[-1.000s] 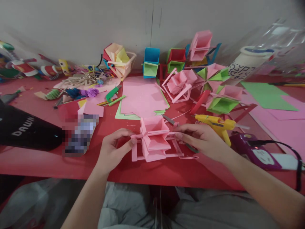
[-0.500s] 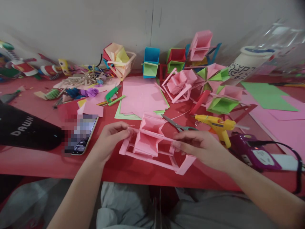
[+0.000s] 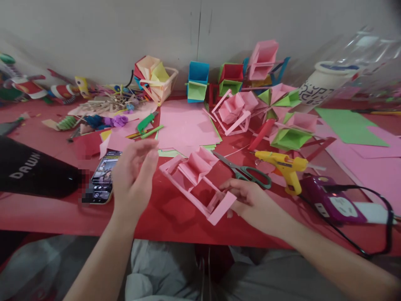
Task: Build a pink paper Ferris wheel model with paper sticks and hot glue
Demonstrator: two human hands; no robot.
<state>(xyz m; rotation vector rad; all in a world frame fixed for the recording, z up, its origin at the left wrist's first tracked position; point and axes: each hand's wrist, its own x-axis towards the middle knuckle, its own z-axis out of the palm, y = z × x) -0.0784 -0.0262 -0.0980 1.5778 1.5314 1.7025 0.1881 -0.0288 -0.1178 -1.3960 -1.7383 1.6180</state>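
Just below the frame's center, the right hand (image 3: 250, 205) is pinching the lower right end of a tilted pink paper model (image 3: 196, 170) over a red desk (image 3: 175, 221). Left of center, the left hand (image 3: 134, 177) is hovering apart from it, grip loosely spread, partly covering a phone (image 3: 102, 179).

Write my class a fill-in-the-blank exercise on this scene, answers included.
The right hand holds the strip-framed folded-paper model, coloured ____.
The left hand holds ____.
The yellow plastic glue gun lies to the ____ of the green-handled metal scissors.
The tapered black object has white letters reading ____.

Missing: pink; nothing; right; DAWN.
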